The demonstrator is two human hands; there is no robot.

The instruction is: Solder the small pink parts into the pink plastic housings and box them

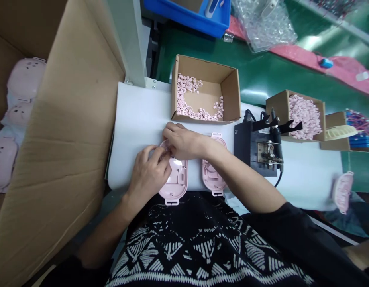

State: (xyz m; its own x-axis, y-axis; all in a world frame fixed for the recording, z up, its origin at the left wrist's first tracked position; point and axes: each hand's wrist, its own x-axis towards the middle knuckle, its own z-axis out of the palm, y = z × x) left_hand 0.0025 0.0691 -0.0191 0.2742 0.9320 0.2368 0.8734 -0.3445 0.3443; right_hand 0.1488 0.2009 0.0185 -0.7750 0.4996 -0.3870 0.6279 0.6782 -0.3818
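Observation:
A pink plastic casing half (180, 180) lies on the white work surface with its hollow inner side up. My left hand (150, 168) curls over the casing's left rim, fingers closed on its upper left part. Reaching in from the right, my right hand (183, 142) has its fingers bent and pressed together over the casing's top end. The fingertips of both hands meet there, and whatever small piece is between the right fingers is hidden. A second pink casing half (213, 180) lies beneath my right forearm, partly covered by it.
Beyond my hands stands a cardboard box (229, 95) of small pink parts. A black soldering-iron stand (247, 147) sits to the right, near another box (277, 105) of pink pieces. A large carton (79, 99) with pink casings rises on the left. Another person's hand (362, 253) shows at lower right.

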